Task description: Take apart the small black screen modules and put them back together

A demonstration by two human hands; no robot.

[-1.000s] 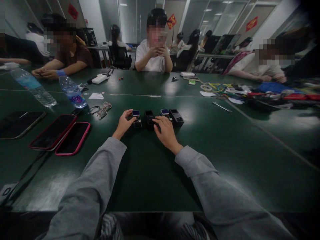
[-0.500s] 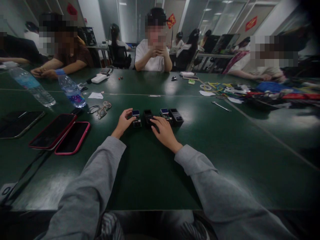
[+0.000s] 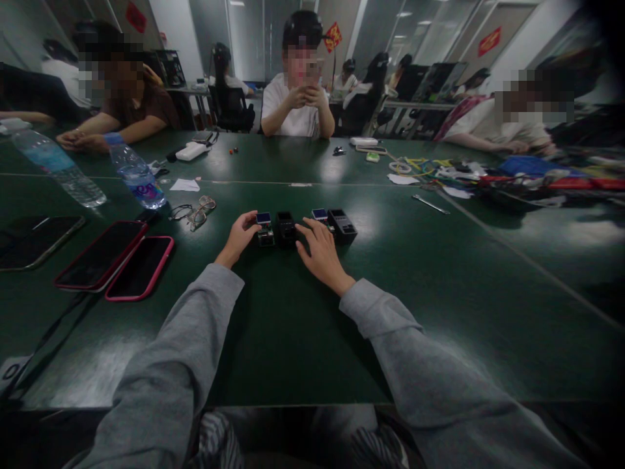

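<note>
A short row of small devices lies on the green table in front of me. At its left end, a small circuit board with a screen (image 3: 264, 228) touches or nearly touches the thumb and forefinger of my left hand (image 3: 237, 240), which are apart along its left edge. Beside it is a black casing with a screen window (image 3: 284, 228). My right hand (image 3: 322, 254) has its fingers spread, the tips by the casing's right side. It partly covers a second circuit board (image 3: 319, 213). Another black casing (image 3: 342, 226) ends the row on the right.
To the left are phones in red and pink cases (image 3: 140, 268), a dark tablet (image 3: 39, 241), water bottles (image 3: 139, 176) and eyeglasses (image 3: 200, 213). A wrench (image 3: 430, 204) and a cable heap (image 3: 527, 179) are on the right. Several people sit around.
My left thumb has drawn back from the first board's face to its edge. The right fingers have slid off the black casing's front, slightly rightward. The devices stay in their row.
</note>
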